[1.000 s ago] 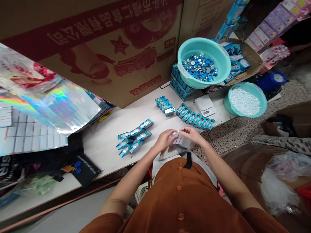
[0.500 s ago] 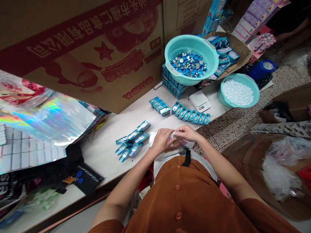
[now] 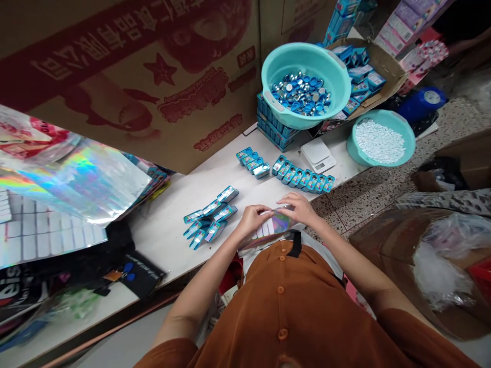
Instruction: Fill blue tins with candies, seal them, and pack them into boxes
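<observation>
Near the table's front edge, close to my body, a shiny sticker sheet (image 3: 270, 227) with white label strips lies between my hands. My left hand (image 3: 253, 220) pinches its upper edge with fingers closed. Just to the right, the fingers of my right hand (image 3: 301, 208) close on the same edge, and the two hands' fingertips nearly meet. Left of them stands a group of small blue boxes (image 3: 211, 207). Farther back are a short row of blue boxes (image 3: 253, 162) and a longer curved row (image 3: 303, 175).
Behind stand a teal basin (image 3: 343, 102) of blue and silver caps, a white scale (image 3: 316, 153) and a smaller teal basin (image 3: 355, 153) of white pellets. A big carton (image 3: 184, 138) walls the back left. Holographic sheets (image 3: 95, 179) lie at left.
The sheet has been turned so its label strips face up. My hands have shifted slightly, both now pinching its upper edge. The view has tilted a little.
</observation>
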The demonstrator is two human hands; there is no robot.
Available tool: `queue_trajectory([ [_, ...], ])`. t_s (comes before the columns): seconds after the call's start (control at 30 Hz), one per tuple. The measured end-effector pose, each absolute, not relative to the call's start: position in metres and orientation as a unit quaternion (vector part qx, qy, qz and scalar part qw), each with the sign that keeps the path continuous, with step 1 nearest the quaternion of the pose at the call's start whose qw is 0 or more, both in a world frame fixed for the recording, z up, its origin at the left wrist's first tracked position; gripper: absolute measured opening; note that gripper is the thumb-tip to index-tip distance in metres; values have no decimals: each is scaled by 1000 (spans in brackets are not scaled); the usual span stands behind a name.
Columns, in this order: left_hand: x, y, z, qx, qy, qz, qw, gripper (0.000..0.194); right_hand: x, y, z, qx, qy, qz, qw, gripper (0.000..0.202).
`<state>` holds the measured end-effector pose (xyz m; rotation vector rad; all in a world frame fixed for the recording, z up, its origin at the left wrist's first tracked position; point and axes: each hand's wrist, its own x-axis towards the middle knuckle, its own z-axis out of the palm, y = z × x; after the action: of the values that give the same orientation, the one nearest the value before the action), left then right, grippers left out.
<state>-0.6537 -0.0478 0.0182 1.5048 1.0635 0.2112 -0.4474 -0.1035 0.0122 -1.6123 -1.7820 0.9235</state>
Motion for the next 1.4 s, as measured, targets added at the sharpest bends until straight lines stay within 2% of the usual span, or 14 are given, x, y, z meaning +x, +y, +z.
queue_trajectory([
  [0.1,-652,-48,16,599,469,95,642,30,-453,-104,13,-557,-753,235,259,19],
  [0.3,-651,-48,12,478,489,90,724,36,-463,-112,6,-542,-794,180,208,25],
  [0.6,-649,-49,13,372,494,86,781,40,-464,-121,6,-553,-776,198,230,27],
  [1.17,-647,-50,11,319,496,102,801,47,-469,-126,1,-559,-775,140,259,26],
  [1.4,-649,-51,5,371,494,93,781,41,-474,-128,4,-575,-747,177,284,20],
])
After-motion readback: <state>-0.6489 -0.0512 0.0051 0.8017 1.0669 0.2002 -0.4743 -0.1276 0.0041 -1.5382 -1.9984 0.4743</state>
